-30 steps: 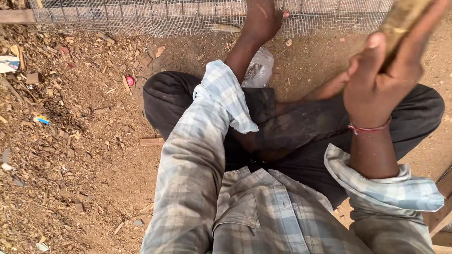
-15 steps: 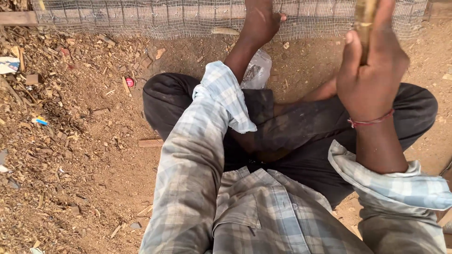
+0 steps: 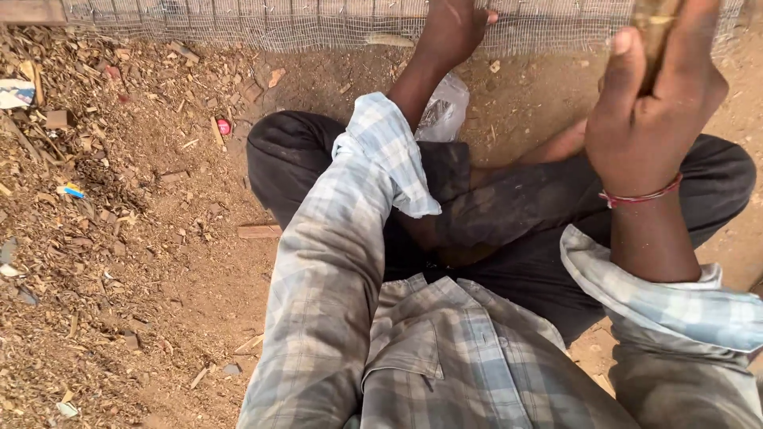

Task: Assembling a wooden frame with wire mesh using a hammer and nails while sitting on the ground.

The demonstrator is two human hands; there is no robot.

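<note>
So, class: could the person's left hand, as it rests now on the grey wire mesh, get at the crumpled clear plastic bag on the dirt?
Probably yes. The left hand holds nothing, and the crumpled clear plastic bag lies just below it beside the forearm, with nothing between them.

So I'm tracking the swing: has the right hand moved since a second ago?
Yes. The right hand rose toward the wire mesh, its wooden handle turning more upright.
</note>
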